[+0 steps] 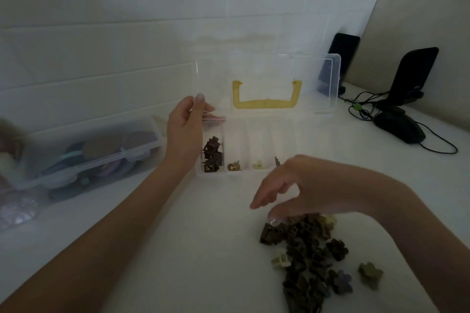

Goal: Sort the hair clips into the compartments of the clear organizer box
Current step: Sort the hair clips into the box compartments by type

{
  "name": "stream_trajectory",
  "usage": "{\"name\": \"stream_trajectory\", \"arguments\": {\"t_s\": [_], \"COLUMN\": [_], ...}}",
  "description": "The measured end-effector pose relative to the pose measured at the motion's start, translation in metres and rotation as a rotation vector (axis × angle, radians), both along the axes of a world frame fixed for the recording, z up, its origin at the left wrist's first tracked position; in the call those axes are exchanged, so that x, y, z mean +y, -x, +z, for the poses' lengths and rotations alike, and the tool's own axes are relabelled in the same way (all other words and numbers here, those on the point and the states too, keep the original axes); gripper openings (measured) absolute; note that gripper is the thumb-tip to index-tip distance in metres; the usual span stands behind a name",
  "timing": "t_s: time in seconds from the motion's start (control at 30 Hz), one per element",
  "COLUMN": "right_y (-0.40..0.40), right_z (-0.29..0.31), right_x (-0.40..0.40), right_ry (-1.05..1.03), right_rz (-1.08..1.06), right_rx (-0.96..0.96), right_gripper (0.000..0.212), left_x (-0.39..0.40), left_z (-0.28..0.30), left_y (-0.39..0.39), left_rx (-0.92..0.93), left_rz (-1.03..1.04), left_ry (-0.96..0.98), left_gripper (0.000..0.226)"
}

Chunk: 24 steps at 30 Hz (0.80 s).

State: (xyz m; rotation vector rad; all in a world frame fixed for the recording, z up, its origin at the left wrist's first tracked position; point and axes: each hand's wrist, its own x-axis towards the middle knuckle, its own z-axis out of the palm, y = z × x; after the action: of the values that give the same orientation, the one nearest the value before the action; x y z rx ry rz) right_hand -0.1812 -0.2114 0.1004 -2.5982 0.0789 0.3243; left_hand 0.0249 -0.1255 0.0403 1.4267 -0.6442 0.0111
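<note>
Clear plastic, the compartmented organizer box [315,134] stands open on the white table [178,249], its lid with a yellow handle [265,99] upright; the left hand [185,132] grips the box's left edge, thumb on the lid's corner; just right of that hand, dark brown clips [212,155] fill the first compartment; the right hand [292,190] hovers with loosely curved fingers apart, fingertips touching the pile of dark brown hair clips [307,259] below it.

I note the clear, glossy plastic organizer box [264,140] with its matt yellow plastic handle [265,103]. The small brown plastic hair clips [307,254] look matt, and the white tabletop [198,249] smooth.
</note>
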Motion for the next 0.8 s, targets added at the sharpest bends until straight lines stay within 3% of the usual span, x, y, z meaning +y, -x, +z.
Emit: {"name": "stream_trajectory", "arguments": {"t_s": [0.13,0.33,0.6,0.8], "right_y": [0.013,0.016,0.014,0.012], "right_z": [-0.017,-0.034,-0.039,-0.04], "right_x": [0.006,0.014,0.005,0.001], "right_ry": [0.05,0.037,-0.466,-0.517], "right_rz": [-0.004,0.001,-0.181,-0.238], "right_rx": [0.009,-0.074,-0.386,-0.528], "right_gripper": [0.038,0.017,0.038,0.027], "left_x": [0.001,0.001,0.003,0.002], "left_z": [-0.001,0.0,0.004,0.002], "left_y": [0.0,0.002,0.008,0.009], "left_rx": [-0.024,-0.024,-0.086,-0.111], "left_rz": [0.026,0.019,-0.007,-0.011], "left_ry": [-0.008,-0.001,0.031,0.017], "left_gripper": [0.034,0.034,0.032,0.032]}}
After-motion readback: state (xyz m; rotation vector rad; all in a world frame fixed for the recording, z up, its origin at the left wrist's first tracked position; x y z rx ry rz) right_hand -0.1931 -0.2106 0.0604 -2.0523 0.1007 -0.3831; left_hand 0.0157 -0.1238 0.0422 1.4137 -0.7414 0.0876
